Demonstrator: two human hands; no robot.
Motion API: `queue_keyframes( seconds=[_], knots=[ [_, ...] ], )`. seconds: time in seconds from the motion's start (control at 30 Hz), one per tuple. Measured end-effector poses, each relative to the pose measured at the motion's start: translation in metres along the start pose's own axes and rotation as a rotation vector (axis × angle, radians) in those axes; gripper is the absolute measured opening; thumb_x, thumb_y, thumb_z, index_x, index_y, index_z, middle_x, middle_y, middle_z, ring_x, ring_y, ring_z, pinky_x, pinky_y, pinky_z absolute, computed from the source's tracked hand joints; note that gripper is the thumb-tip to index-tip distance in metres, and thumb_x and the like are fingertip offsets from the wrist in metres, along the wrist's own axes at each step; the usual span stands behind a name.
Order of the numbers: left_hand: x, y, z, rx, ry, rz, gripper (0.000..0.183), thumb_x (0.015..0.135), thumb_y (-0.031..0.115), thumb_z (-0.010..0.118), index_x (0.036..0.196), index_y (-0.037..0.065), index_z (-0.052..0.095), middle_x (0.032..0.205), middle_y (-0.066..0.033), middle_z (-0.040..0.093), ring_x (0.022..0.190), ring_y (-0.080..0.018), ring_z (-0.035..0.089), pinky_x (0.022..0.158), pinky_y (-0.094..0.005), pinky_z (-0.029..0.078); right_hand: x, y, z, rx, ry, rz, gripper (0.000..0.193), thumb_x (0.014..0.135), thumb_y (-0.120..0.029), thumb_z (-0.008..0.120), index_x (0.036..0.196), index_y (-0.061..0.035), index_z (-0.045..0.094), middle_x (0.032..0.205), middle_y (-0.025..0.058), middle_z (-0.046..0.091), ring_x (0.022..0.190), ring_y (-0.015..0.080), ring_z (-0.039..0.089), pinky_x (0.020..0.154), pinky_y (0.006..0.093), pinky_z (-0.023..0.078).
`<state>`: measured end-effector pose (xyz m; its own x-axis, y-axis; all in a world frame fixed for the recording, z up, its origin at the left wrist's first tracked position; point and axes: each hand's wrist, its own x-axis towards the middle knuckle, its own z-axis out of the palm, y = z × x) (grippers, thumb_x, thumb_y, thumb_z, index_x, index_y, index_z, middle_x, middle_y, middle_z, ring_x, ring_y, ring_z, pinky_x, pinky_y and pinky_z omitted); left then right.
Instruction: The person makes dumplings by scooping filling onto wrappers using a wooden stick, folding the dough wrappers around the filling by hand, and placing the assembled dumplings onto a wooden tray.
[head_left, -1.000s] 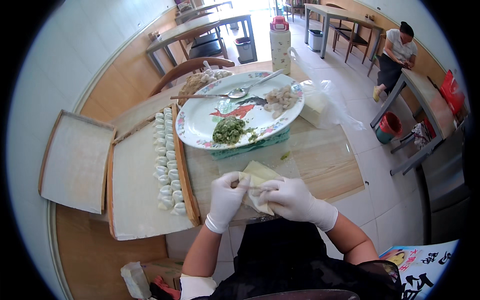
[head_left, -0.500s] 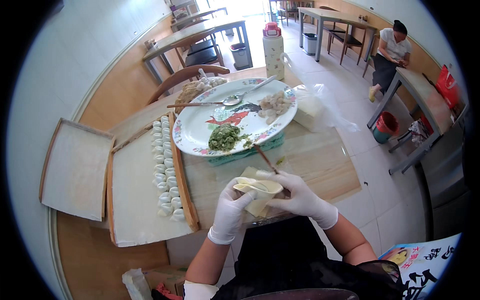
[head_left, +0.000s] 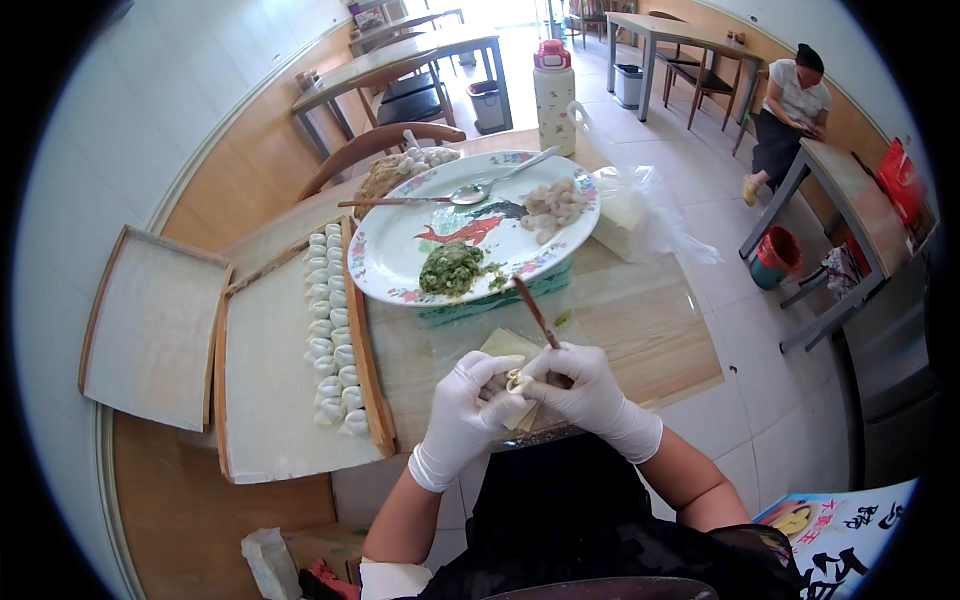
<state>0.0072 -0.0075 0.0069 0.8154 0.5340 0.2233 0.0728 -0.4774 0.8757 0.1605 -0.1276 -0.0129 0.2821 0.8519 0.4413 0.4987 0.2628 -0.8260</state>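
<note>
My left hand (head_left: 462, 412), in a white glove, pinches one side of a small folded wonton (head_left: 514, 381), mostly hidden by fingers. My right hand (head_left: 588, 398), gloved as well, presses the wonton's other side while a thin brown wooden stick (head_left: 536, 314) juts up from its grip. Beneath both hands lies a stack of pale yellow square wrappers (head_left: 508, 344). Just beyond is a large oval plate (head_left: 390, 240) carrying green minced filling (head_left: 452, 269), a heap of peeled shrimp (head_left: 553, 208) and a spoon (head_left: 467, 195). Rows of finished wontons (head_left: 330, 330) line a shallow wooden tray (head_left: 270, 390) at my left.
The plate rests on a green basket-like support (head_left: 500, 305). Behind it stand a cream bottle with a red lid (head_left: 554, 100) and a clear plastic bag (head_left: 650, 215). Another tray (head_left: 150, 325) sits far left. A seated person (head_left: 795, 105) is at the back right.
The open wrapper between my hands has been gathered into a small closed bundle. Both hands have drawn together around it, and the stick has tilted more upright.
</note>
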Motion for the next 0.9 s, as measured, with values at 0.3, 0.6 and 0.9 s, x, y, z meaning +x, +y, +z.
queue_keyframes(
  seconds=[0.3,0.6,0.9],
  knots=[
    [-0.078,-0.019,-0.071,-0.3,0.825,-0.118,0.008,0.093,0.005,0.068,0.1,0.001,0.069,0.087,-0.0017,0.065,0.073,-0.0091,0.061,0.063,-0.0228,0.051,-0.005,0.005,-0.043,0.024,0.304,0.112,0.032,0.09,0.002,0.059,0.119,-0.0025,0.068,0.095,0.0016,0.063,0.065,0.006,0.047,0.059,0.0224,0.04],
    [-0.123,-0.083,-0.112,0.196,1.001,-0.451,0.014,0.092,0.009,0.064,0.103,0.001,0.062,0.088,-0.0073,0.069,0.069,-0.0161,0.064,0.062,-0.0294,0.052,-0.008,0.016,-0.035,-0.032,0.274,0.064,0.021,0.093,0.004,0.056,0.107,-0.0001,0.07,0.093,0.0028,0.061,0.085,0.0112,0.056,0.074,0.0246,0.044],
    [-0.135,-0.07,-0.108,0.614,0.793,-0.355,0.03,0.086,0.027,0.074,0.106,0.004,0.069,0.089,-0.0139,0.067,0.079,-0.0301,0.063,0.082,-0.0415,0.046,-0.026,0.018,-0.067,0.041,0.396,0.269,0.021,0.095,0.004,0.054,0.107,-0.0025,0.07,0.092,0.0,0.058,0.079,0.0078,0.051,0.067,0.0221,0.04]
  ],
)
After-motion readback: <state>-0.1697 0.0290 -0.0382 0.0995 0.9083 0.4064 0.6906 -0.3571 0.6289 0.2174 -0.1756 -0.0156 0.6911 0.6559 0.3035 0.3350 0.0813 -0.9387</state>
